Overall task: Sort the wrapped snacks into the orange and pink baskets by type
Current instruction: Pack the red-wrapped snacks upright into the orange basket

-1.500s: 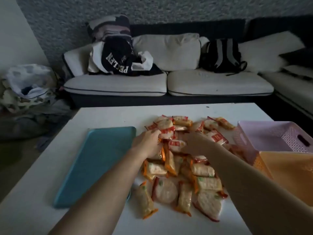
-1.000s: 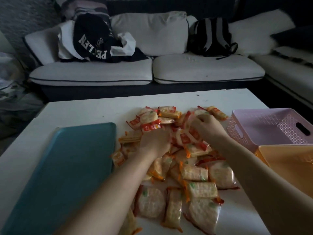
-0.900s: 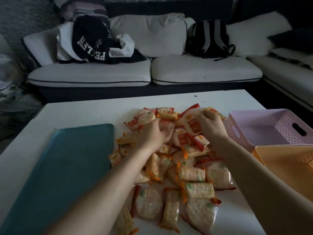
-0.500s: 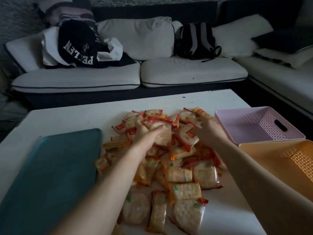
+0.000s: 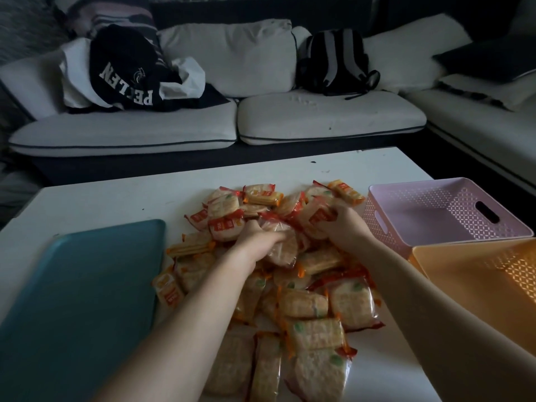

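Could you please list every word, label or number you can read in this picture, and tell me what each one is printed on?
"PE" and "LEN": white capitals, upside down, on the dark garment lying on the sofa; a fold between them may hide a letter.
Red labels on the wrapped snacks: printed, but too blurred to read.
The pink basket and orange basket: no text visible.

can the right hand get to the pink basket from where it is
Probably yes: the right hand, gripping a snack, is right beside the pink basket, whose open top is uncovered.
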The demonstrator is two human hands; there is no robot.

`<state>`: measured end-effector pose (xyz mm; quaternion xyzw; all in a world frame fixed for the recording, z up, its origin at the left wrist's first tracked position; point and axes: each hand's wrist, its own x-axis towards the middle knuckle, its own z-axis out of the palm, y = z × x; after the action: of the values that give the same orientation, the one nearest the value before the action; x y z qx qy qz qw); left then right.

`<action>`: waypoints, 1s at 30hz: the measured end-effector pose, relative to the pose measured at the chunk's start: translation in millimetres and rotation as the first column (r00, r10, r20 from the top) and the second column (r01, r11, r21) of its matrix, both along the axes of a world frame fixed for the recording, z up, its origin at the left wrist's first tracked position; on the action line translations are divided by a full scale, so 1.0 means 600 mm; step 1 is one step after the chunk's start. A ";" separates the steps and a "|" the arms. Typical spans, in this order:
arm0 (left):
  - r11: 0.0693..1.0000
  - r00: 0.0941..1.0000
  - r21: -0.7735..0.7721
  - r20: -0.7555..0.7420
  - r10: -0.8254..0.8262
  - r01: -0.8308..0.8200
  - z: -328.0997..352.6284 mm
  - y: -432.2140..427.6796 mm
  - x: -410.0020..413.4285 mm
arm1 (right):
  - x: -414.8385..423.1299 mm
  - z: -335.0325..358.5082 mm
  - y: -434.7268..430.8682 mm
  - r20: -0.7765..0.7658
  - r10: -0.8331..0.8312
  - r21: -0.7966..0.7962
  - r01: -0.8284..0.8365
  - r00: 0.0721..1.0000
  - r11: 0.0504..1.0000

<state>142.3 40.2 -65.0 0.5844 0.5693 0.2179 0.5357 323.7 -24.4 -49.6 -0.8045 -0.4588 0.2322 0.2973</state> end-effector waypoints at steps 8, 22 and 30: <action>0.995 0.986 -0.002 0.136 0.095 -0.095 0.004 -0.010 -0.012 | -0.003 -0.004 -0.004 -0.187 0.001 0.064 0.012 0.982 0.998; 0.982 0.927 -0.079 0.325 0.185 -0.169 0.042 0.030 -0.061 | 0.029 0.033 -0.002 -0.315 -0.091 0.246 0.174 0.945 0.953; 0.999 0.998 -0.028 0.050 0.035 -0.034 0.007 -0.001 0.002 | 0.001 0.011 0.013 -0.017 0.137 -0.114 -0.138 0.990 0.984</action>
<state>143.6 39.6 -60.8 0.5616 0.5686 0.2341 0.5536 324.2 -16.5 -43.3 -0.7855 -0.4979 0.2817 0.2359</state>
